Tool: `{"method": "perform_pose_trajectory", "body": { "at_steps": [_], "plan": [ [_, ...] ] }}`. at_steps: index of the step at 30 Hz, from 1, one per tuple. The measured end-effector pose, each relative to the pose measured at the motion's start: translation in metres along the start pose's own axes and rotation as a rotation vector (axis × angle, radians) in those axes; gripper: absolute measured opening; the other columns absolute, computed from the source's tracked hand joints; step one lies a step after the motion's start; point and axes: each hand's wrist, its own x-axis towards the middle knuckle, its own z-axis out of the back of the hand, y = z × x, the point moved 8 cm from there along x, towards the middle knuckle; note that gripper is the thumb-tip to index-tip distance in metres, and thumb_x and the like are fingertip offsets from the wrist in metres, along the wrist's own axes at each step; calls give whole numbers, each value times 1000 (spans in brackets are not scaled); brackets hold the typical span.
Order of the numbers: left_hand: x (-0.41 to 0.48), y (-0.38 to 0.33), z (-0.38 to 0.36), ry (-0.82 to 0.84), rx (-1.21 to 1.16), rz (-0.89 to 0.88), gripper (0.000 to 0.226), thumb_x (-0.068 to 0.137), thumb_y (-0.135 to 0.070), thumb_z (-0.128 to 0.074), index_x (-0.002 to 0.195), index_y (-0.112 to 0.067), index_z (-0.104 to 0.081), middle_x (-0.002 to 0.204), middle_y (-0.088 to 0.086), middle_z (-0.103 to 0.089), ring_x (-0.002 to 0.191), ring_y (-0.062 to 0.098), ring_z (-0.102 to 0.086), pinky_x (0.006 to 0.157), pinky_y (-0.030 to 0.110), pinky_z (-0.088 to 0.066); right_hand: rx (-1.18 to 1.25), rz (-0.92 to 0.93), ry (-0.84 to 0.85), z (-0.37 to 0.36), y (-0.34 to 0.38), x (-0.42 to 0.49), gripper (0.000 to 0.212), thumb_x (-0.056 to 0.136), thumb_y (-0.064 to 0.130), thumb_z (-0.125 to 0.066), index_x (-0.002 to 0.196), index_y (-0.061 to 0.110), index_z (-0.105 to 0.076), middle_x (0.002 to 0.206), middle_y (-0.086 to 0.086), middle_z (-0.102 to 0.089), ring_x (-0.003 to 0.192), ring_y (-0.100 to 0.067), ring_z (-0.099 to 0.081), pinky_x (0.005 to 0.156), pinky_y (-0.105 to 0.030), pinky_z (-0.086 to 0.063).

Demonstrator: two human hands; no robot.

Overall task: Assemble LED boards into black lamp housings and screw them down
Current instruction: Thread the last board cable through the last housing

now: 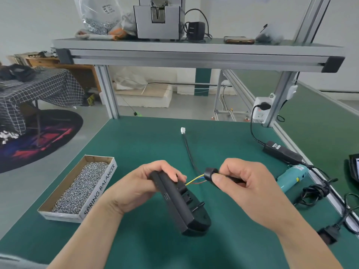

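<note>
Left grip (136,186) closed round long black plastic lamp housing (180,204), right grip (239,183) pinching small black ring grommet (210,174) on coloured wires (195,180); slide grommet housing-ward, wires unkinked.

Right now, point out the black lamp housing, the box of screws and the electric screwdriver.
black lamp housing (178,206): head view, on its long side wall.
box of screws (101,188): head view, on its lettered side wall.
electric screwdriver (292,176): head view, on its teal body.

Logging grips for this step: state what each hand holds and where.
Left hand grips the black lamp housing by its upper end. Right hand pinches the black ring on the coloured wires.
</note>
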Motion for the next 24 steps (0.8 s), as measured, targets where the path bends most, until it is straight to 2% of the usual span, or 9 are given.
{"method": "perform_pose_trajectory", "body": {
  "at_steps": [3, 6, 9, 11, 13, 16, 18, 21, 24],
  "plan": [
    [0, -8, 18, -261, 56, 6, 67, 73, 35, -27, 97, -7, -74, 117, 23, -70, 116, 28, -64, 112, 48, -42, -71, -45, -18, -4, -9, 4, 37, 90, 32, -69, 65, 10, -51, 49, 9, -34, 48, -8, -27, 47, -17, -24],
    [-9, -46, 18, -446, 362, -86, 60, 83, 27, -39, 117, -13, -68, 121, 0, -72, 122, 11, -62, 118, 39, -36, -120, -95, -11, -9, -15, 8, 33, 90, 38, -68, 69, 16, -55, 48, 10, -38, 49, -8, -30, 53, -24, -29],
    [-7, -70, -45, -108, 873, -173, 63, 91, -14, -60, 146, -42, -44, 143, -24, -52, 136, -4, -44, 115, 15, -28, -148, -74, 37, -22, -6, 13, 27, 90, 46, -62, 68, 32, -57, 50, 12, -46, 51, -9, -35, 56, -29, -32],
    [-3, -56, -78, 92, 1151, -142, 75, 95, -24, -57, 158, -40, -20, 145, -25, -43, 137, -6, -34, 122, 21, -13, -156, -60, 97, -31, 3, 15, 19, 84, 48, -51, 72, 37, -61, 56, 11, -55, 53, -10, -40, 57, -33, -38],
    [4, -45, -85, 75, 1353, -88, 68, 103, -24, -46, 160, -29, -10, 130, -11, -47, 125, 4, -39, 124, 30, -10, -123, -48, 140, -37, 9, 14, 22, 85, 44, -48, 78, 28, -61, 65, 7, -63, 58, -15, -50, 60, -40, -48],
    [7, -45, -72, -45, 1529, -62, 33, 102, -26, -27, 124, -16, -49, 100, -5, -45, 94, 16, -40, 109, 36, -27, -167, 61, 64, -34, 18, 10, 20, 90, 37, -55, 72, 27, -54, 58, 9, -53, 54, -13, -42, 54, -32, -38],
    [5, -42, -67, -79, 1573, -62, 30, 99, -31, -17, 100, -18, -45, 96, -6, -42, 93, 18, -41, 111, 39, -27, -265, 119, -27, -30, 25, 5, 24, 88, 38, -56, 72, 22, -50, 57, 6, -50, 54, -18, -40, 52, -33, -37],
    [1, -30, -55, -91, 1601, 37, 45, 98, -49, -6, 109, -26, -43, 136, -4, -38, 142, 25, -26, 123, 52, -6, -310, 159, -117, -28, 31, -3, 23, 89, 37, -56, 71, 22, -53, 59, 7, -52, 56, -20, -45, 52, -38, -43],
    [-6, -23, -38, -132, 1520, 179, 34, 98, -58, -12, 103, -35, -37, 163, -6, 0, 153, 30, 15, 122, 60, -3, -321, 184, -183, -20, 34, -9, 23, 90, 34, -59, 70, 25, -54, 57, 11, -46, 52, -17, -42, 48, -35, -39]
  ]
}}
